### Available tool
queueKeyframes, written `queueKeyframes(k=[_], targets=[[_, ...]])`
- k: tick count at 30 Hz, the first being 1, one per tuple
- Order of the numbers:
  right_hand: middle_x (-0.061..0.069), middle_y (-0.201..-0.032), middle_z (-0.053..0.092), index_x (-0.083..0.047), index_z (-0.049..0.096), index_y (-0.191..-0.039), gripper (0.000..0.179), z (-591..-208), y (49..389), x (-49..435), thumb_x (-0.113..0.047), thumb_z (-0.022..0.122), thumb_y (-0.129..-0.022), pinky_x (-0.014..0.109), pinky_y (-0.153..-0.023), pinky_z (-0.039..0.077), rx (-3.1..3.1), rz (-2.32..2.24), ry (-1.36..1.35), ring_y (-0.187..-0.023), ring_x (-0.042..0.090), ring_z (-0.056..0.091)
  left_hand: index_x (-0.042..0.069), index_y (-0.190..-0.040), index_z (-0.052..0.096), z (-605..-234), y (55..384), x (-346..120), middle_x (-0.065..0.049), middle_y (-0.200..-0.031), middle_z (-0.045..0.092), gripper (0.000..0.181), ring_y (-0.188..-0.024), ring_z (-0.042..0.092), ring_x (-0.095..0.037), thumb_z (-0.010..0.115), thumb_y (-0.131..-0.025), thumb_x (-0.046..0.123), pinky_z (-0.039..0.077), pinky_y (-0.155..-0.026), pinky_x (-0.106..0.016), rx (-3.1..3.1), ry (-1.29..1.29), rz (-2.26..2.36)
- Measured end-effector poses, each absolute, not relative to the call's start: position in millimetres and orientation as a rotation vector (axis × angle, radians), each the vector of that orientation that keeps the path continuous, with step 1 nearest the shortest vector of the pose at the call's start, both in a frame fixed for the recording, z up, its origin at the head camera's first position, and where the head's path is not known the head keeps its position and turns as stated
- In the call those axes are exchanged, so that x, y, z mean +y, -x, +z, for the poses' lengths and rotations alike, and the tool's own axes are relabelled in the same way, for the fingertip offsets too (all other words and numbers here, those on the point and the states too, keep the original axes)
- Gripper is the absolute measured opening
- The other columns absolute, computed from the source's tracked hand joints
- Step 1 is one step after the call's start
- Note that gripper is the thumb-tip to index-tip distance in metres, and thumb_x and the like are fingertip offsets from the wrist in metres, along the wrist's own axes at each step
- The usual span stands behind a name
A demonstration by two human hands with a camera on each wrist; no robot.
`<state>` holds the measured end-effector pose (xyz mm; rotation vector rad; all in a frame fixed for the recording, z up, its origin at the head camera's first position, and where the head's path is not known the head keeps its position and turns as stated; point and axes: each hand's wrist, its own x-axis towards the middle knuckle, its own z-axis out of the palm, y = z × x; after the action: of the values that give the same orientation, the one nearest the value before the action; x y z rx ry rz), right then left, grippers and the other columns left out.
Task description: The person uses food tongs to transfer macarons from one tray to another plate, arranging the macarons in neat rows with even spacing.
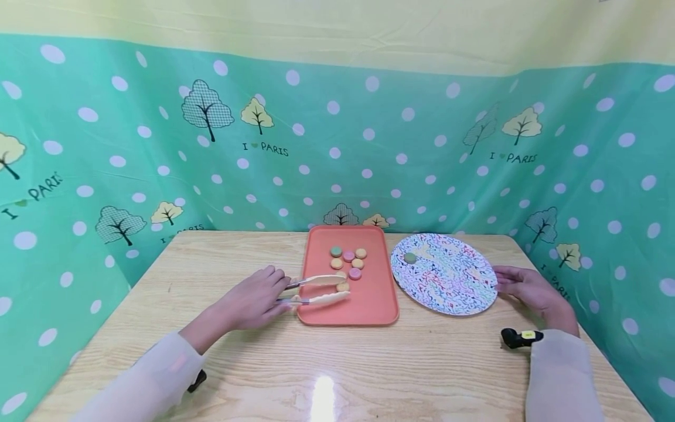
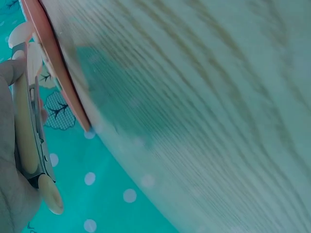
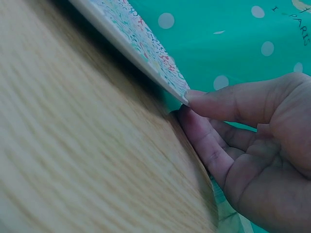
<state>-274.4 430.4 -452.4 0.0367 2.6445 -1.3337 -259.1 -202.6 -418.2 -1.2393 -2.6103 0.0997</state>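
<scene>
My left hand (image 1: 258, 298) grips a pair of tongs (image 1: 328, 299) with metal arms and cream tips. Between the parted tips, over the pink-red tray (image 1: 374, 308), lies a beige macaron (image 1: 343, 286); whether the tips touch it I cannot tell. Several more macarons, such as a pink macaron (image 1: 355, 274) and a green macaron (image 1: 336, 251), lie farther up the tray. On the right, a round plate with a multicoloured squiggle pattern (image 1: 448, 287) carries one green macaron (image 1: 409, 258). My right hand (image 1: 532, 293) pinches the plate's rim between thumb and fingers, thumb on top (image 3: 248, 150).
Tray and plate stand side by side on a light wooden table (image 1: 411, 369). A green polka-dot curtain (image 1: 364, 146) closes off the back and both sides. Black wrist devices show near each sleeve.
</scene>
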Motion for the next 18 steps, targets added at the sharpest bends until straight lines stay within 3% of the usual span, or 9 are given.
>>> queueKeyframes(k=[5,12,18], targets=[[0.028,-0.15,0.047,0.006,0.041,-0.152,0.064,-455,275,431,-0.018,0.068,-0.1,0.017,-0.088,0.051,2.647,-1.331,-0.035,-0.136,0.039,0.049,0.0,-0.125,0.063,-422,259,-209,-0.007,-0.107,0.056,0.049,-0.091,0.045,-0.023,0.06,-0.101,0.043,0.043,-0.083,-0.039,-2.614,1.223,0.105],[0.026,-0.151,0.047,0.005,0.04,-0.153,0.065,-456,276,432,-0.02,0.068,-0.099,0.036,-0.1,0.05,2.645,-1.318,-0.045,-0.139,0.042,0.045,0.0,-0.126,0.062,-424,259,-206,-0.007,-0.107,0.057,0.052,-0.092,0.046,-0.022,0.059,-0.102,0.045,0.044,-0.083,-0.039,-2.635,1.228,0.123],[0.026,-0.151,0.047,0.005,0.041,-0.153,0.064,-454,275,432,-0.02,0.067,-0.1,0.029,-0.096,0.051,2.655,-1.302,-0.063,-0.136,0.038,0.047,0.0,-0.126,0.062,-423,259,-199,-0.008,-0.109,0.058,0.053,-0.093,0.047,-0.023,0.058,-0.102,0.046,0.045,-0.084,-0.039,-2.646,1.226,0.129]])
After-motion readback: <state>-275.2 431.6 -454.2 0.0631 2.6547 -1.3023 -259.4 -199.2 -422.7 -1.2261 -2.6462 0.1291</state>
